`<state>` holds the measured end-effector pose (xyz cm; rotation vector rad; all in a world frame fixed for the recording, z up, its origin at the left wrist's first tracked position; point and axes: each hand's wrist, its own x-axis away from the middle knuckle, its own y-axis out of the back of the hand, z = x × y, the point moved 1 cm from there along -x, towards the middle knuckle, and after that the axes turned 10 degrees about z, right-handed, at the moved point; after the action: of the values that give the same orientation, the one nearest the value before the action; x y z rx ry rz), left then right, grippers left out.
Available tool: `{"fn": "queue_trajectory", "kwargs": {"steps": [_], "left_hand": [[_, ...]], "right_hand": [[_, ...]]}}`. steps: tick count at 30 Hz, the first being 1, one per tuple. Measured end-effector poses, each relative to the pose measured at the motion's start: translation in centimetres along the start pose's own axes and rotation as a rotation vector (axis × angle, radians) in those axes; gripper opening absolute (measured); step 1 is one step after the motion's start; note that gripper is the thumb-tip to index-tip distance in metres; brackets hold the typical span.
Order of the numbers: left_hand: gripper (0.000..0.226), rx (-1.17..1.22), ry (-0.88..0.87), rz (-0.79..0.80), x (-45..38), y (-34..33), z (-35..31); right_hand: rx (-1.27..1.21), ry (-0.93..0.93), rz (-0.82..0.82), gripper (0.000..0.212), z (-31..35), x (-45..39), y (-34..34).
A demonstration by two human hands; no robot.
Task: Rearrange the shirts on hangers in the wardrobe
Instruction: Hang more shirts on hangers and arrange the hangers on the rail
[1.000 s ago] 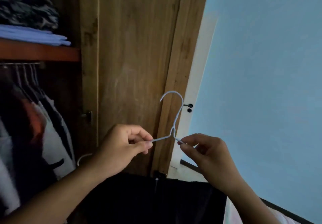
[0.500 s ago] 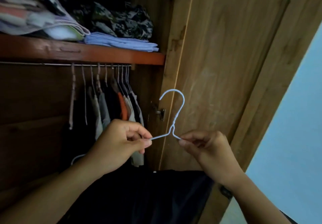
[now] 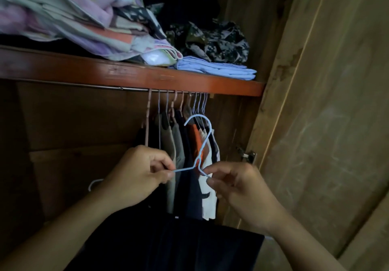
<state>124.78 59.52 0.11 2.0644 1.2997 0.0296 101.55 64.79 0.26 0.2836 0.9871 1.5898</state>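
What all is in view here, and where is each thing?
wire hanger: one, pale blue, held up before the rail
dark garment: one, black, below the hands
hung clothes: a bunch, dark, grey, orange, white, at the rail's right end
rail: one, metal, under the shelf
shelf: one, reddish wood
folded bedding: a heap, pastel, shelf left
blue folded shirt: one, shelf right
camouflage cloth: one, behind it
door: one, wooden, right
left hand: pinches hanger's left shoulder
right hand: pinches its right shoulder

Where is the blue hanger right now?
In the middle of the head view: the blue hanger is pinched between the left hand and right hand, below the rail.
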Motion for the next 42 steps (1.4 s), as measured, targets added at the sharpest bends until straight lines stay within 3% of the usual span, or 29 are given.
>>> {"fn": "queue_trajectory", "kwargs": {"steps": [11, 24, 35, 38, 42], "left_hand": [[0.018, 0.045, 0.01, 0.021, -1.2, 5.5, 7.5], [0.018, -0.085, 0.07, -0.048, -3.9, 9.3, 12.5], [0.033, -0.316, 0.166, -0.176, -5.5, 12.8, 16.1], [0.051, -0.432, 0.214, -0.244, -5.9, 14.7, 16.9], [0.075, -0.699, 0.22, -0.212, -7.5, 17.4, 17.4]], "right_hand": [[-0.052, 0.027, 0.16, 0.018, 2.0, -6.6, -6.6], [-0.569, -0.084, 0.342, 0.011, 1.3, -14.6, -12.1], [-0.685, -0.192, 0.261, 0.018, 0.7, -20.2, -17.0], [-0.704, -0.193, 0.21, 0.022, 1.0, -22.1, -17.5], [-0.703, -0.186, 0.077, 0.017, 1.4, -25.0, -17.7]]}}
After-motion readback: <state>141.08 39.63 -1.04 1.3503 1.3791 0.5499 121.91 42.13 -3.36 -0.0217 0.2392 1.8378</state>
